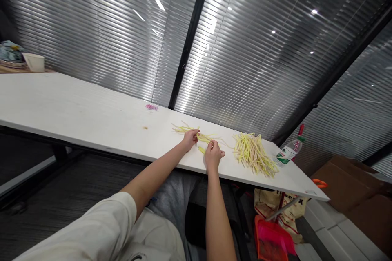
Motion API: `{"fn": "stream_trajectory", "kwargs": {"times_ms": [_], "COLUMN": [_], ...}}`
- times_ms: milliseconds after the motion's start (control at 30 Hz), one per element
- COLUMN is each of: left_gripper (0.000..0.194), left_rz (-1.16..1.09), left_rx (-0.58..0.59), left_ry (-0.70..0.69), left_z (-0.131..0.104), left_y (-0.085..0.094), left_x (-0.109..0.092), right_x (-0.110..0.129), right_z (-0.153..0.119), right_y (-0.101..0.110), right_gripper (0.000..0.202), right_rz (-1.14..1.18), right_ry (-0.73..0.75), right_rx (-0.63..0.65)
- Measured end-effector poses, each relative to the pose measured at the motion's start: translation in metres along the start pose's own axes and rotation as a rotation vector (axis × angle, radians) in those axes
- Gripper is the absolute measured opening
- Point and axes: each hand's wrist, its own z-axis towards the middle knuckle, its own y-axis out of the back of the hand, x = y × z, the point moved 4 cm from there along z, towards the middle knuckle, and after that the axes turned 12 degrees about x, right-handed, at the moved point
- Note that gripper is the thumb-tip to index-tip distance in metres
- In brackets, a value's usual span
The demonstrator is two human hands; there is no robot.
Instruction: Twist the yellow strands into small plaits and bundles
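My left hand [191, 139] is closed, with its fingertips pinched on thin yellow strands [206, 138] above the white table [101, 110]. Close by on the right, my right hand [213, 156] is closed too, its fingers at the near end of the same strands. More loose strands [181, 129] lie just beyond my left hand. Between the hands, on the tabletop, is a short bright yellow piece [201, 150]. A large heap of yellow and beige strands [254, 153] spreads to the right of my right hand. The exact material is too small to make out.
A plastic bottle [287, 153] with a green-and-white label stands near the table's right end. Pink bits [151, 107] lie by the far edge. A white tub [34, 62] is at far left. Below right are a red dustpan [272, 238] and cardboard boxes [346, 179]. Blinds rise behind.
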Motion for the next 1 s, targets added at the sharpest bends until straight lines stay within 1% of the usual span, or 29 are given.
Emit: {"fn": "stream_trajectory", "kwargs": {"times_ms": [200, 533, 767, 1000], "left_gripper": [0.017, 0.016, 0.017, 0.013], "left_rz": [0.004, 0.007, 0.015, 0.061], "left_rx": [-0.005, -0.002, -0.002, -0.004], "left_ry": [-0.002, 0.008, 0.01, 0.019], "left_z": [0.0013, 0.0007, 0.0022, -0.0008], "left_y": [0.0009, 0.0003, 0.0017, -0.001], "left_x": [0.0011, 0.001, 0.0025, 0.0012], "right_x": [-0.0019, -0.0013, -0.0018, -0.0023], "right_z": [0.0, -0.0005, -0.0002, 0.0003], "right_y": [0.0, 0.0009, 0.0013, 0.0014], "right_gripper": [0.028, 0.034, 0.031, 0.03], "right_rz": [-0.003, 0.003, 0.019, 0.012], "right_ry": [0.003, 0.002, -0.006, -0.021], "right_rx": [-0.004, 0.011, 0.018, 0.035]}}
